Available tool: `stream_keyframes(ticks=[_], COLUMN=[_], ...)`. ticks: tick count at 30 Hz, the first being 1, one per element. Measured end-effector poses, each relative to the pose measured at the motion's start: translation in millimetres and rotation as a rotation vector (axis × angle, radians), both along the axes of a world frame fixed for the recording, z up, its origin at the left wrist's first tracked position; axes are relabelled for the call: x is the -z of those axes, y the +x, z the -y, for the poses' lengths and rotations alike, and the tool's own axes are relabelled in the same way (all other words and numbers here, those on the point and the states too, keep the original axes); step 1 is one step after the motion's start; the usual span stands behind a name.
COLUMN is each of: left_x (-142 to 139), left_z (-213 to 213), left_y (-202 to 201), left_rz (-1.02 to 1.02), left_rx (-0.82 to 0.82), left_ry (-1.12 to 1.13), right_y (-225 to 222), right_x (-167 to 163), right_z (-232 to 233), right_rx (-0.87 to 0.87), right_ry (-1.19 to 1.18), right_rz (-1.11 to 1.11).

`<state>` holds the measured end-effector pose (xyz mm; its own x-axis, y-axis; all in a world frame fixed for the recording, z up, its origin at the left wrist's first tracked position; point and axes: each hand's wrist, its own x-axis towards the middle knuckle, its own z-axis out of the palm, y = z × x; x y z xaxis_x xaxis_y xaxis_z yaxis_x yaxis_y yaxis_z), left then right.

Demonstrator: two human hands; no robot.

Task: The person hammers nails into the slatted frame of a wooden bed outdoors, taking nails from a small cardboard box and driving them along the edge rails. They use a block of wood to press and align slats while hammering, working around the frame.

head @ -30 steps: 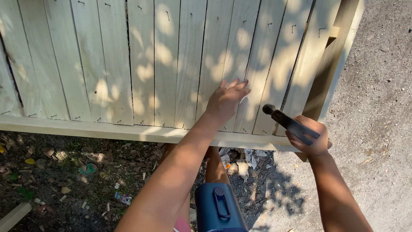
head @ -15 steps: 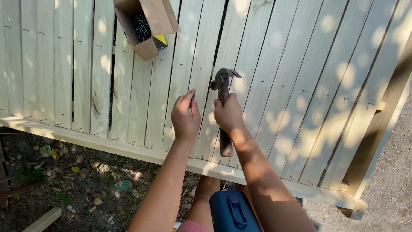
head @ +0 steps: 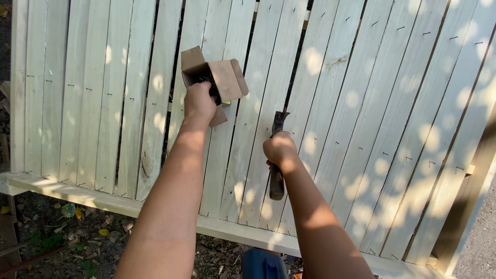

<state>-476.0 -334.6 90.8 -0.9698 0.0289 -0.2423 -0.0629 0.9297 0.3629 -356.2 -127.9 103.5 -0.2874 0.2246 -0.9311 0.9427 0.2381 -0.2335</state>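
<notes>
**Left hand moved from the slats to the nail box**

Half a second earlier: left hand pressed flat-ish against the pale slats beside the hammer, cardboard box well above, near the top of view. Now: left hand [head: 200, 102] up at the open cardboard box [head: 219, 77], grip closed round its lower edge, fingers curled at the mouth where dark small contents showed; whether anything was pinched out, impossible to tell. Judged as a switch from steadying the wood to fetching from the box.

Right hand [head: 280, 151] wrapped tight round the handle of the hammer [head: 276, 155], head pointing up the fence panel [head: 361, 129], handle end hanging below the fist, tool lying against the slats and not raised. Box up and to the left of the hammer head, apart from it, a slat or two between. Below the bottom rail [head: 103, 199], leaf litter and a blue case [head: 263, 264] partly in view.
</notes>
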Motion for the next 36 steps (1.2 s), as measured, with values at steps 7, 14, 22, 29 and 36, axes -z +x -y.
stream_keyframes(ticks=[7, 14, 22, 29, 36], left_x=[26, 25, 2, -8, -14], left_z=[-18, -16, -9, -14, -31], left_y=[-30, -25, -1, 39, 47], left_rz=[0.021, -0.003, -0.151, -0.258, -0.355], left_rx=[0.014, 0.023, -0.138, -0.387, -0.417], left_ry=[-0.093, -0.225, -0.062, 0.237, 0.25], right_y=[-10, -3, 5, 40, 83], right_x=[-3, 9, -2, -14, -15], right_z=[26, 27, 0, -20, -81], right_rx=[-0.231, -0.597, -0.271, -0.319, -0.229], right_ry=[0.164, 0.164, 0.087, 0.045, -0.068], right_rz=[-0.062, -0.08, -0.091, -0.14, -0.138])
